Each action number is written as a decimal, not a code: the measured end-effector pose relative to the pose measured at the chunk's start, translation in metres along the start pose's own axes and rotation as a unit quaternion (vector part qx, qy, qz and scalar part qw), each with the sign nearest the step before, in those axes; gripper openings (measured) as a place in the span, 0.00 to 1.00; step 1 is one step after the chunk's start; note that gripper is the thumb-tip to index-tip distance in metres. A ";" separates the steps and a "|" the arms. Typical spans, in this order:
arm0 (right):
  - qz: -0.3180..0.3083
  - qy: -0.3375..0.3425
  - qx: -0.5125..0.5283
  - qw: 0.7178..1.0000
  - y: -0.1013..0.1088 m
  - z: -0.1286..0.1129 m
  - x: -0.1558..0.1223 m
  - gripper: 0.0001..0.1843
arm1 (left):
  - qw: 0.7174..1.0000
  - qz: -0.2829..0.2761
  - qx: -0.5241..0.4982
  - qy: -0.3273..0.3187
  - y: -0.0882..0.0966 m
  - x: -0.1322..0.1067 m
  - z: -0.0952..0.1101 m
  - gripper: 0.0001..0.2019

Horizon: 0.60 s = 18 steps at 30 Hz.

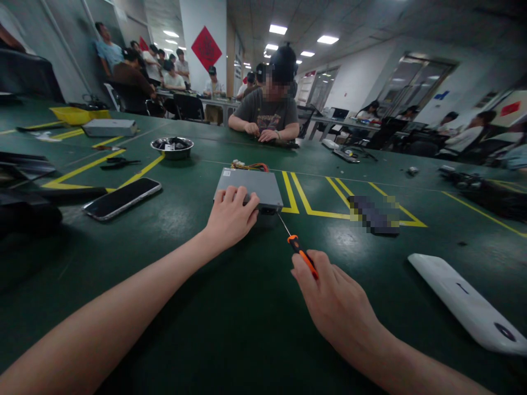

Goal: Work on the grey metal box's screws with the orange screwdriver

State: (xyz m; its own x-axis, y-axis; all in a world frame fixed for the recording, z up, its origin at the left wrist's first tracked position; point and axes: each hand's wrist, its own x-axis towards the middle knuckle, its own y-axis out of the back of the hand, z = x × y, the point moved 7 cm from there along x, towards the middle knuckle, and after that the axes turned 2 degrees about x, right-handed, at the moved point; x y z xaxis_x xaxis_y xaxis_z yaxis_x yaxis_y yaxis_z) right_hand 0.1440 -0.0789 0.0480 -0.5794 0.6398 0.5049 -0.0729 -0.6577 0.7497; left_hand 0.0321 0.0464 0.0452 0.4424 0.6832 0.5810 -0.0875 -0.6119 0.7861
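The left hand (230,216) is clasped over the near edge of the grey metal box (257,185). To its right, the right hand (329,302) grips a screwdriver (300,249), shaft pointing forward-left, tip at the box's near right corner.

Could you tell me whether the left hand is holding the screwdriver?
No, the left hand holds the grey metal box, while the right hand holds the orange-handled screwdriver.

The left hand (230,216) grips a grey metal box (252,186); the right hand (329,299) points an orange-handled screwdriver (297,246) at it.
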 end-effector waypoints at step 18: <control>0.017 0.012 -0.002 1.000 0.002 -0.001 -0.001 0.10 | 1.000 0.002 0.014 -0.005 0.001 0.000 0.001 0.16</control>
State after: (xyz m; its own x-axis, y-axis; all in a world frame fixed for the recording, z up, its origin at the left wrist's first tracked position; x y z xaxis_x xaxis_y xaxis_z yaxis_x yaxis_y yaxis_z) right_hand 0.1442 -0.0814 0.0484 -0.6012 0.6073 0.5194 -0.0556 -0.6802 0.7309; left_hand 0.0323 0.0454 0.0456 0.4503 0.6768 0.5823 -0.0653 -0.6255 0.7775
